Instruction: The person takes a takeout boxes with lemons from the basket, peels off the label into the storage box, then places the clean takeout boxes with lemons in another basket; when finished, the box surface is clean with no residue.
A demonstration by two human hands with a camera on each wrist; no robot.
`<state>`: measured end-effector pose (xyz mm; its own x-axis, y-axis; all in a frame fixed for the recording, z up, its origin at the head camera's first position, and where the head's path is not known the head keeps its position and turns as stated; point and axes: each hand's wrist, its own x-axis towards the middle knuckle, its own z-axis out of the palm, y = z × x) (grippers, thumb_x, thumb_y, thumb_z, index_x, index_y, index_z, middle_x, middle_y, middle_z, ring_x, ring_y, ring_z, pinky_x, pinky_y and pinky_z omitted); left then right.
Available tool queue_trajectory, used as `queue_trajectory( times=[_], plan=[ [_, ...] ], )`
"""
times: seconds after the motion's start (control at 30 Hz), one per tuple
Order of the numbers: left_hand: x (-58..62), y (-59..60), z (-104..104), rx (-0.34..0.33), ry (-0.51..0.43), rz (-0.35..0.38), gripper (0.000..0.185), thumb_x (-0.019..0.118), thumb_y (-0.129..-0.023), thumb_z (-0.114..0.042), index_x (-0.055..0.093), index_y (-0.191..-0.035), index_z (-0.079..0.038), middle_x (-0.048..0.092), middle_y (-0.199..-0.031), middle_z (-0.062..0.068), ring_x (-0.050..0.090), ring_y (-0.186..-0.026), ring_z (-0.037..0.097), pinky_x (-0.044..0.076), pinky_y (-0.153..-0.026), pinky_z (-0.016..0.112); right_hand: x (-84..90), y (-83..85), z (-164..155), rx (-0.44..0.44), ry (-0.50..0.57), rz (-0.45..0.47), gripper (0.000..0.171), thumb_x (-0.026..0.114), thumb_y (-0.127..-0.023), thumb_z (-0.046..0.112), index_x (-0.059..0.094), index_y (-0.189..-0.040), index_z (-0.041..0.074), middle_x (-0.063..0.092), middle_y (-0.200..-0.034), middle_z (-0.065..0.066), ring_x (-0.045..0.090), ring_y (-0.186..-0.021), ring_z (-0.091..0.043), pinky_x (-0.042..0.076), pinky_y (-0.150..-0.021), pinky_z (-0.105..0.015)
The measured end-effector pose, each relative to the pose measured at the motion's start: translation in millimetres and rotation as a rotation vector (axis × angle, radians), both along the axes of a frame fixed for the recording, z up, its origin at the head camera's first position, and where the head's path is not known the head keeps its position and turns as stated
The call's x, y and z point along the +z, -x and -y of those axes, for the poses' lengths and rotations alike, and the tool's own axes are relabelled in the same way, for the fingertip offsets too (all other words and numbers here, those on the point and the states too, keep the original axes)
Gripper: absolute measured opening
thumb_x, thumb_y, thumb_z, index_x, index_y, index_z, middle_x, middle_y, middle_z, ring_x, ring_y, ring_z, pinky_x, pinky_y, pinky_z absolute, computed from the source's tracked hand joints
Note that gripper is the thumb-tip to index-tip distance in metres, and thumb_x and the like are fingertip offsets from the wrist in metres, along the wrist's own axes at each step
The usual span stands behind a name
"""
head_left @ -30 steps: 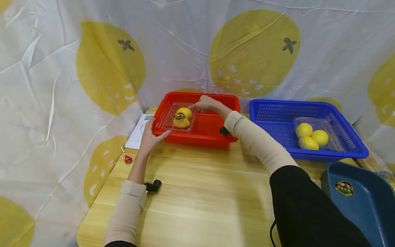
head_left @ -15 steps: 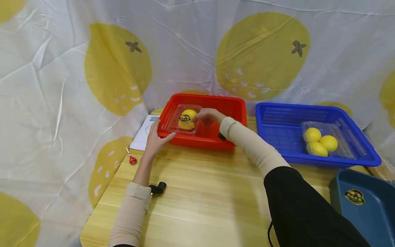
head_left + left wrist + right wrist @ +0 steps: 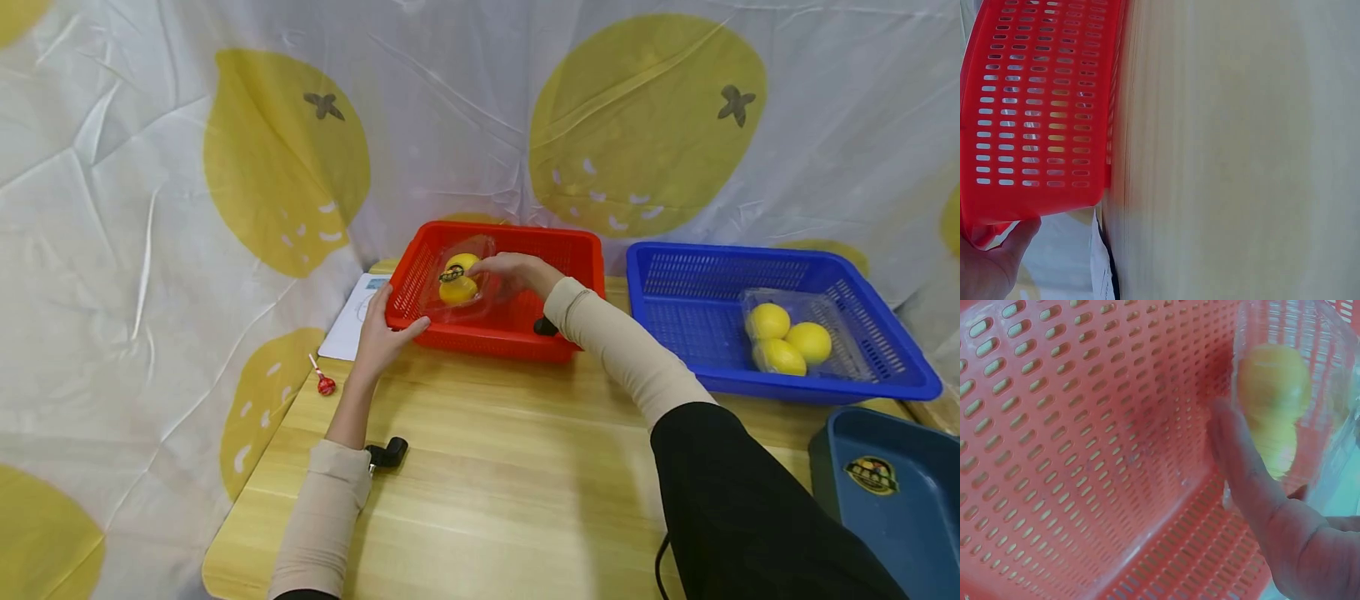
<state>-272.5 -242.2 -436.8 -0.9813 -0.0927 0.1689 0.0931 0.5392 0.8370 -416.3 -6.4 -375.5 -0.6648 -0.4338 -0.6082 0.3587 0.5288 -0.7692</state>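
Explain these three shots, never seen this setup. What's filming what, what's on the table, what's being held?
There is no machine here: a person works with bare hands and wears three cameras. The wide picture comes from the head, looking down at a wooden table. The other two come from the wrists.

On the table stand a red basket and a blue basket. The blue one holds a clear box with three lemons. A blue tray sits at the near right, a lollipop and a paper sheet at the left.

The right hand grips a clear box of lemons and tilts it up inside the red basket; the right wrist view shows that box close up. The left hand holds the red basket's corner, its thumb on the rim.
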Motion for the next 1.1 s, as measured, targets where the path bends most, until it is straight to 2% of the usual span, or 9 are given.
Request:
queue_trajectory(
  times=[0.27, 0.47, 0.77, 0.83, 0.97, 1.1],
  plan=[
    [1.1, 1.9, -4.2, -0.009, -0.016, 0.003, 0.101, 0.076, -0.080, -0.046, 0.019, -0.156, -0.012, 0.017, -0.163, 0.006, 0.030, -0.143, 0.030, 0.039, -0.112, 0.051, 1.1, 0.1, -5.0, -0.034, -0.013, 0.006, 0.080, 0.067, -0.087, 0.047, 0.029, -0.149, 0.012, 0.040, -0.148, -0.009, 0.053, -0.124, -0.034, 0.048, -0.106, -0.043],
    [1.9, 1.1, -3.9, 0.000, 0.000, 0.018, 0.102, 0.075, -0.080, -0.048, 0.018, -0.157, -0.014, 0.017, -0.163, 0.006, 0.030, -0.142, 0.030, 0.041, -0.110, 0.052, 4.0, -3.2, -7.8, -0.077, -0.025, -0.044, 0.088, 0.069, -0.083, 0.052, 0.028, -0.149, 0.010, 0.043, -0.142, -0.008, 0.061, -0.106, -0.029, 0.053, -0.098, -0.040],
    [1.6, 2.6, -5.9, -0.009, 0.002, 0.020, 0.102, 0.075, -0.080, -0.048, 0.018, -0.157, -0.013, 0.017, -0.163, 0.005, 0.028, -0.144, 0.030, 0.042, -0.110, 0.052, 26.6, -14.3, -17.8, -0.097, 0.000, -0.074, 0.078, 0.069, -0.084, 0.052, 0.039, -0.141, 0.009, 0.052, -0.131, -0.010, 0.069, -0.085, -0.027, 0.055, -0.095, -0.042],
    [1.9, 3.7, -7.4, -0.016, -0.004, 0.024, 0.102, 0.075, -0.080, -0.048, 0.018, -0.157, -0.013, 0.017, -0.163, 0.005, 0.028, -0.144, 0.030, 0.042, -0.110, 0.052, 32.7, -16.6, -20.7, -0.110, 0.019, -0.073, 0.075, 0.070, -0.084, 0.051, 0.041, -0.139, 0.009, 0.056, -0.127, -0.013, 0.071, -0.086, -0.028, 0.054, -0.096, -0.043],
    [2.3, 5.2, -10.6, -0.026, 0.001, 0.028, 0.101, 0.075, -0.081, -0.048, 0.017, -0.157, -0.013, 0.016, -0.164, 0.005, 0.025, -0.146, 0.030, 0.038, -0.113, 0.052, 45.5, -23.6, -29.3, -0.125, 0.055, -0.087, 0.069, 0.069, -0.085, 0.050, 0.045, -0.134, 0.007, 0.056, -0.130, -0.019, 0.071, -0.093, -0.032, 0.050, -0.102, -0.047],
    [1.5, 7.5, -12.1, -0.024, 0.010, 0.032, 0.102, 0.074, -0.081, -0.049, 0.017, -0.157, -0.013, 0.016, -0.164, 0.005, 0.025, -0.146, 0.030, 0.038, -0.113, 0.052, 59.1, -33.5, -40.1, -0.135, 0.052, -0.140, 0.065, 0.068, -0.085, 0.050, 0.049, -0.128, 0.005, 0.055, -0.132, -0.022, 0.071, -0.095, -0.032, 0.052, -0.099, -0.045]
  ],
)
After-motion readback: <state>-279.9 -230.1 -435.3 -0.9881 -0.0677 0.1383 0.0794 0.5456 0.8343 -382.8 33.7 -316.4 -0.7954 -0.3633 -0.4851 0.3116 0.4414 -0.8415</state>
